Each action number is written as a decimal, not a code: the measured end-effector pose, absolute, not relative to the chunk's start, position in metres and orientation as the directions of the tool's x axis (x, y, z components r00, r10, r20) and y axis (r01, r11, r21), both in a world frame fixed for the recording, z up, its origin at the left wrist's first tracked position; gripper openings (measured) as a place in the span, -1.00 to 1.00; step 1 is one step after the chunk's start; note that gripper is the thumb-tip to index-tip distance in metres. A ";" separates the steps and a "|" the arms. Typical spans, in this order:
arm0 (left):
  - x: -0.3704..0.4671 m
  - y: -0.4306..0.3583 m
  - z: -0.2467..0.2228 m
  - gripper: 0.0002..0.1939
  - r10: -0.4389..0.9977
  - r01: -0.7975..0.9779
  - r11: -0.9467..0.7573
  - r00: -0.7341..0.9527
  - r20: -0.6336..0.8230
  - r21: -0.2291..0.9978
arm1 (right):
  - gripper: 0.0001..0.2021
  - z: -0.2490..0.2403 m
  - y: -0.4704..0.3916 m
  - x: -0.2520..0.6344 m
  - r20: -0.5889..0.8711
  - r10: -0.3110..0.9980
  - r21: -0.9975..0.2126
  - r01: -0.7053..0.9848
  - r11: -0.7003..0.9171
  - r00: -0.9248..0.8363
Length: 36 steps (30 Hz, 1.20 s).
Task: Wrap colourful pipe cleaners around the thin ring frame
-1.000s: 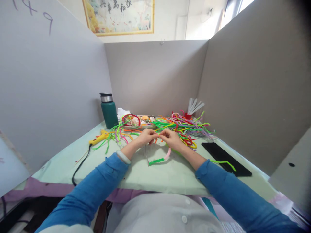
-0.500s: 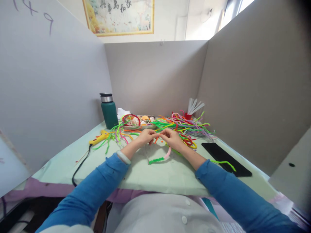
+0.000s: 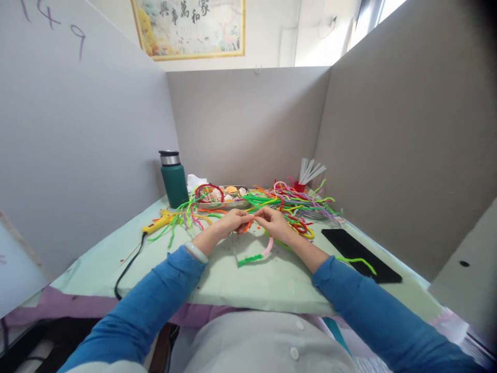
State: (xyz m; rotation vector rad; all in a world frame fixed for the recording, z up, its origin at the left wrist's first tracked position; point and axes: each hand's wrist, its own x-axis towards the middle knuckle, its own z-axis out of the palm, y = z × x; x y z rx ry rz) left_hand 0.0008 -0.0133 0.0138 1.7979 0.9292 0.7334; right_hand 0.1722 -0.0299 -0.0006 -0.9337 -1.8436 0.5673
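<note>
My left hand (image 3: 235,221) and my right hand (image 3: 272,223) meet over the middle of the table, fingertips pinched close together. Between them is a short orange pipe cleaner (image 3: 249,226), gripped by both hands. Below the hands hangs or lies a curved piece with a green pipe cleaner section (image 3: 250,259) and a pink section (image 3: 268,247); a thin grey stem (image 3: 235,251) joins its green end. How this piece connects to my fingers is hidden. Small orange bits lie just beyond my right fingertips.
A pile of coloured pipe cleaners (image 3: 303,204) and a metal tray (image 3: 221,204) of pompoms lie behind my hands. To the left are a green bottle (image 3: 174,181) and a yellow glue gun (image 3: 157,223); to the right, a black flat panel (image 3: 359,254). Grey partitions (image 3: 248,124) surround the table.
Both hands stay nearly in place, with small finger shifts. More of the orange pipe cleaner now shows beneath the left fingertips. The rest of the table looks the same.
</note>
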 end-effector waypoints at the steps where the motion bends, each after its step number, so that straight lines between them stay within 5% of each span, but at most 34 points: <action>1: 0.001 -0.013 0.014 -0.59 0.845 0.277 -0.248 0.531 0.068 0.928 | -0.82 -0.001 -0.030 0.172 0.546 0.799 -0.714 0.359 0.601 -0.251; 14: 0.000 -0.015 0.015 -0.61 0.830 0.204 -0.103 0.556 -0.028 0.974 | -0.80 0.001 -0.029 0.172 0.508 0.817 -0.742 0.343 0.576 -0.273; 26: -0.001 -0.014 0.017 -0.93 0.815 0.243 -0.272 0.573 0.088 0.931 | -0.79 -0.002 -0.025 0.173 0.502 0.830 -0.781 0.287 0.555 -0.241; 36: 0.001 -0.012 0.015 -0.73 0.830 0.473 -0.492 0.508 0.230 0.731 | -0.80 0.001 -0.027 0.173 0.495 0.836 -0.788 0.284 0.547 -0.238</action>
